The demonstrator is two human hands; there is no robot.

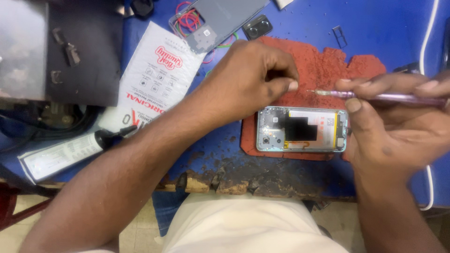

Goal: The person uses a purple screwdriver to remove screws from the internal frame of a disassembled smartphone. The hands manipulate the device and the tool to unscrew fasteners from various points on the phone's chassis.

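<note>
Purple-handled screwdriver [375, 97] lies pinched in the right hand [393, 126], tip level toward the left hand [253, 84], whose thumb and forefinger press together at that tip, perhaps on a tiny screw; I cannot tell. Both hover just above the opened phone [302, 129], centre frame on the red mat [323, 70]. Steady wrists help. The surface's crumbling front edge [234, 180] is near; room is tight.

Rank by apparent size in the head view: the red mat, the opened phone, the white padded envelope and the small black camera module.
1. Red mat, partly covered.
2. White padded envelope; close to the mat, order unsure.
3. Opened phone.
4. Small black camera module.
</note>
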